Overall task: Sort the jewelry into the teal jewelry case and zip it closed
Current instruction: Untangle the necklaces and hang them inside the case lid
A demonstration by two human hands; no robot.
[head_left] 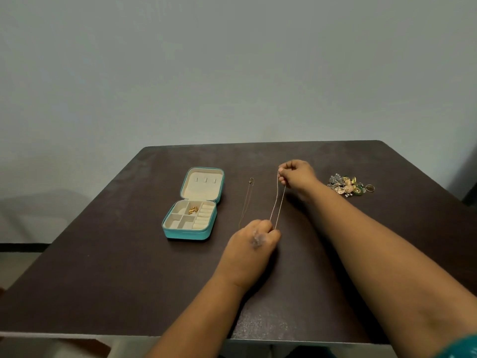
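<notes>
I saw both hands, left (254,235) and right (296,175), pinching a thin gold chain necklace (278,202) taut over the dark table (103,267), right of the open teal zip case (192,232). Risk: slack would tangle it.

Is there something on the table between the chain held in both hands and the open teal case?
Yes: a second thin chain lies on the table between the held chain and the teal case. It lies flat, so lifting over should clear it.
</notes>
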